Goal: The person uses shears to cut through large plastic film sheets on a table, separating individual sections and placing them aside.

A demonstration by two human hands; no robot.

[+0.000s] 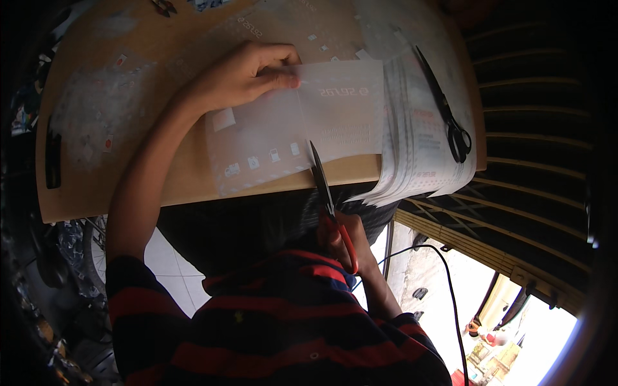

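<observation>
My left hand (pixel 261 74) pinches the far edge of a translucent printed plastic sheet (pixel 335 116), which hangs out flat toward me over the table's near edge. Small white pictures and a striped border run along the sheet's near side. In my right hand (pixel 344 238) is a pair of red-handled scissors (pixel 325 186), held below the table edge with the blades pointing up and away. The blade tips meet the sheet's near edge around its middle. Whether the blades are parted is hard to make out.
A thick stack of similar sheets (pixel 412 148) droops over the table's (pixel 187 183) right front edge. Black scissors (pixel 444 106) lie on it. Small cut scraps (pixel 108 143) and more sheets are scattered on the left. Pliers (pixel 164 8) lie at the far edge. A black cable (pixel 450 289) hangs at lower right.
</observation>
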